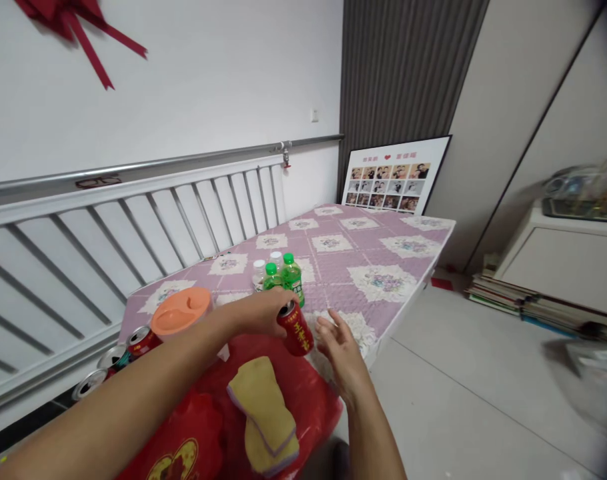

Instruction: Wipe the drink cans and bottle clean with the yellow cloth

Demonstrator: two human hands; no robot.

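Note:
A red drink can [297, 331] with yellow lettering is tilted in my left hand [268, 310], whose fingers grip it near its top. Just right of the can, my right hand [339, 343] is apart from it, fingers spread and slightly curled. Behind the left hand stand green-capped bottles [292, 275] and white-capped bottles [259, 272]. Below the can, a folded yellow cloth [266, 413] lies on a glossy red cover [313, 393]. My left forearm hides part of the orange divided container [181, 311].
More opened cans [142, 340] stand at the left edge. A purple floral cloth [328, 267] covers the table. Behind it run a white radiator [208, 207] and a pipe [183, 163]. A photo board [396, 177] leans at the back; books [503, 297] lie on the floor at right.

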